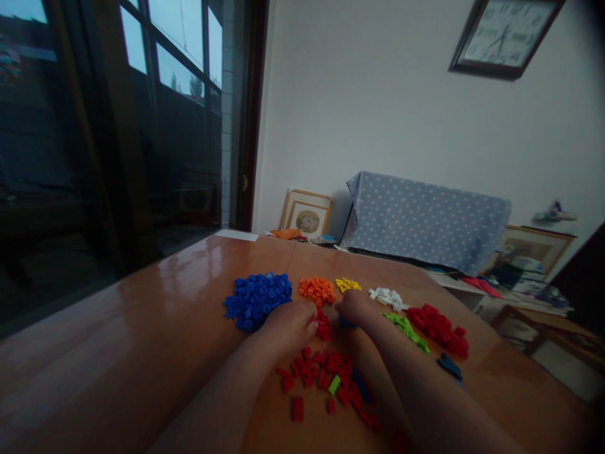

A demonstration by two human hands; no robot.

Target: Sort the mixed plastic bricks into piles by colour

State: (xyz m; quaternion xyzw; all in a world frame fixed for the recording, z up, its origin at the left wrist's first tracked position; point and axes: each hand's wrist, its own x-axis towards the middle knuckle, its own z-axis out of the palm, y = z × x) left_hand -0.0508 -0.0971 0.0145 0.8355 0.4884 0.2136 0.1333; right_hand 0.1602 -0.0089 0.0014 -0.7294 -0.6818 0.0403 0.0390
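My left hand [295, 320] reaches in from the left, its fingers curled at the edge of a small cluster of red toy bricks [323, 326]. What lies between those fingers, if anything, is hidden. Opposite it, my right hand [354, 305] is closed, and a blue brick [346, 322] shows just under its fingers. Closer to me, between my forearms, lie scattered red bricks [331, 362]. Among them are one lime green brick [334, 384] and a long blue brick [361, 384].
Sorted piles stand around my hands: blue pieces [259, 296], orange [317, 289], yellow [348, 285], white [387, 297], lime green [407, 330] and larger red bricks [437, 328]. Dark blue pieces [449, 366] lie at the right. A white sheet [237, 235] rests on the table's [155, 315] far edge.
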